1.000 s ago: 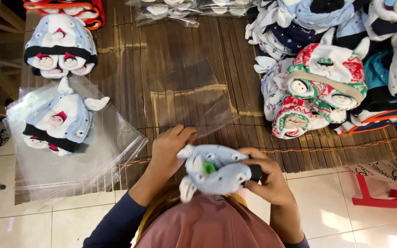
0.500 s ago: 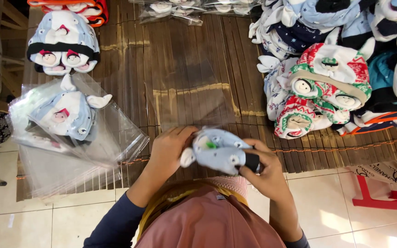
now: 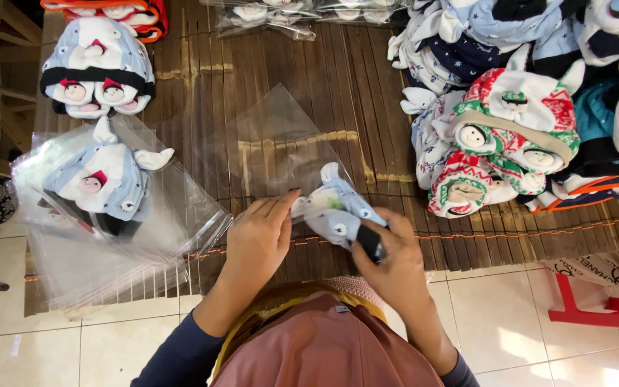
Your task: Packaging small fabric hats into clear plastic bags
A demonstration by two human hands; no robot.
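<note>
My right hand [image 3: 394, 265] grips a small light-blue patterned baby hat [image 3: 339, 211] with white ears and a black band. Its front end sits inside the mouth of a clear plastic bag [image 3: 274, 147] that lies on the brown slatted mat [image 3: 324, 64]. My left hand [image 3: 258, 240] rests on the bag's near edge, fingers flat against it beside the hat.
A pile of clear bags [image 3: 116, 215] with a bagged blue hat lies at left. Another blue-and-black hat [image 3: 98, 64] sits behind it. A heap of loose hats [image 3: 517, 107] fills the right. White floor tiles [image 3: 510, 322] and a red stand [image 3: 596, 312] are near me.
The hat moved forward and down from in front of my chest to the mat, and its front end has gone into the clear bag's mouth. My left hand shifted onto the bag's edge.
</note>
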